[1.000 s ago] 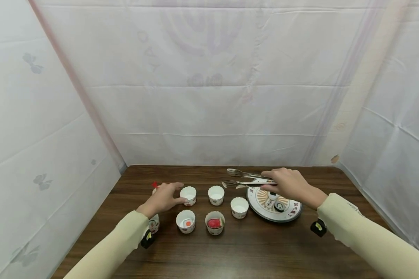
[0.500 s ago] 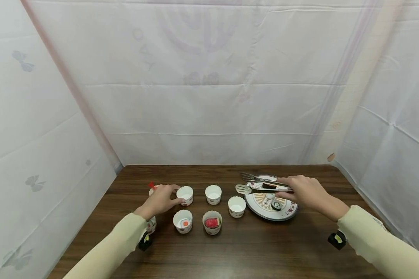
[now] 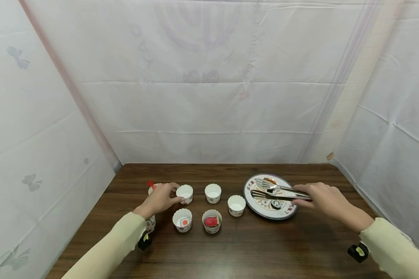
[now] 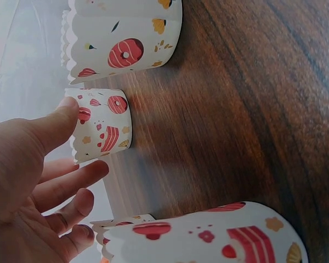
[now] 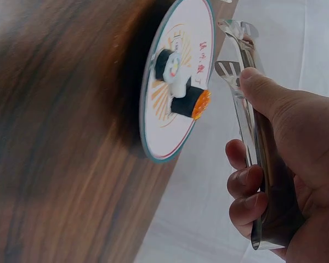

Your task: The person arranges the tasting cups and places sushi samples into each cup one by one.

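My right hand (image 3: 321, 199) grips metal serving tongs (image 5: 255, 131), whose slotted tips stand apart over the round plate (image 3: 253, 207). On that plate, in the right wrist view, lie sushi pieces: a seaweed roll (image 5: 167, 66), a small white piece (image 5: 179, 86) and an orange-topped roll (image 5: 198, 102). My left hand (image 3: 160, 199) is at a white paper cup (image 3: 184, 194) with printed sweets. Its thumb touches the cup's rim in the left wrist view, and the other fingers are loosely bent beside it.
More paper cups stand on the wooden table (image 3: 209, 255): one with an orange-centred white piece (image 3: 185, 222), one with a red-topped sushi piece (image 3: 212, 221). A back cup (image 3: 213, 193) and another cup (image 3: 236, 206) stand nearer the plate. Cups at far left are partly hidden by my left hand.
My right hand has moved right and lower with the tongs, bringing their tips over the plate. My left hand stays beside the same paper cup.
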A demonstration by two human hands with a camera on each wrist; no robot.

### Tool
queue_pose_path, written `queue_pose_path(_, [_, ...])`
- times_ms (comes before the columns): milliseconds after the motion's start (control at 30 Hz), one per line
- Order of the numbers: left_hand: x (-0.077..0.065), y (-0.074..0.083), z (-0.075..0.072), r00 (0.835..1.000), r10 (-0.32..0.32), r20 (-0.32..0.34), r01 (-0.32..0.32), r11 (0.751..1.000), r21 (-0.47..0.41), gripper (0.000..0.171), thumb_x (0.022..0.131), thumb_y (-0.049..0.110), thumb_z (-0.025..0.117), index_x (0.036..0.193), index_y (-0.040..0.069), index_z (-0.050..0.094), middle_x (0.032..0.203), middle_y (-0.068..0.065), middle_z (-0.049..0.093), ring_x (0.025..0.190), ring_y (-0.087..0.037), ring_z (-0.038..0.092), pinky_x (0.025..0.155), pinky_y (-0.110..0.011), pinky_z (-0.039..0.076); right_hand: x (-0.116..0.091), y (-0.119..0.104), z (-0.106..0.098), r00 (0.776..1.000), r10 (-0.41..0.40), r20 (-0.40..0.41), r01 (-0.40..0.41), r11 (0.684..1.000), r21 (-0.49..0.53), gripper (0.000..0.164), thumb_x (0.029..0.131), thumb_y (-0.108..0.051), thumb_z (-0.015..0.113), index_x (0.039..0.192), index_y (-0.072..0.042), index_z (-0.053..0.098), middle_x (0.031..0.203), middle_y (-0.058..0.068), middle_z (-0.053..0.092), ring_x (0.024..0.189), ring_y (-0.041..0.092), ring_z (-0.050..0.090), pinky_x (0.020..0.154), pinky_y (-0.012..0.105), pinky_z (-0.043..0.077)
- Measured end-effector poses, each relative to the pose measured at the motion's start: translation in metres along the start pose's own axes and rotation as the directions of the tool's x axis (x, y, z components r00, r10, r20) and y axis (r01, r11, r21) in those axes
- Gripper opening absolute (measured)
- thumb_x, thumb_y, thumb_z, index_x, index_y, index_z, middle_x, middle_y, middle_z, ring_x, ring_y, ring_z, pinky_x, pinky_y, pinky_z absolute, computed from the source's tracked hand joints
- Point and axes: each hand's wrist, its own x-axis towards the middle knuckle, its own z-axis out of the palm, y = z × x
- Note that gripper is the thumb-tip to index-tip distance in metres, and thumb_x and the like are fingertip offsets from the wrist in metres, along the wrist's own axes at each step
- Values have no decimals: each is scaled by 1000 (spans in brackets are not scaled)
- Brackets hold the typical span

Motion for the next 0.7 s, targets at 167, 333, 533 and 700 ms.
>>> queue_pose_path(167, [1, 0, 1, 1000, 2, -6, -2, 1000, 17, 45, 89, 27, 82, 121, -3, 69, 104, -16, 75, 87, -25, 73, 79, -44, 59, -11, 7, 1, 999, 42, 27, -42, 999, -1, 54, 90, -51, 76, 125, -10, 73, 112, 10, 76, 92, 31, 73, 47, 34, 43])
queue_pose_path(333, [1, 0, 1, 1000, 8, -10, -7, 999, 31, 46, 89, 28, 82, 121, -3, 69, 104, -17, 76, 88, -26, 73, 80, -45, 59, -22, 14, 5, 998, 62, 24, -62, 998, -1, 53, 89, -52, 77, 125, -13, 74, 110, 8, 76, 94, 32, 72, 51, 41, 48])
queue_pose_path(533, [1, 1, 1, 1000, -4, -7, 4, 1000, 29, 44, 89, 28, 82, 119, -3, 70, 105, -17, 75, 91, -27, 73, 81, -45, 59, -31, 20, 9, 998, 66, 11, -67, 998, 11, 52, 88, -50, 78, 123, -13, 74, 107, 8, 77, 88, 29, 72, 50, 38, 46])
queue_pose_path(700, [0, 1, 0, 1000, -16, -12, 16, 999, 28, 44, 89, 27, 82, 119, -3, 71, 105, -17, 75, 91, -27, 73, 82, -45, 59, -36, 24, 8, 997, 76, 19, -76, 997, 8, 53, 87, -52, 78, 123, -12, 74, 108, 10, 76, 88, 30, 73, 49, 38, 46])
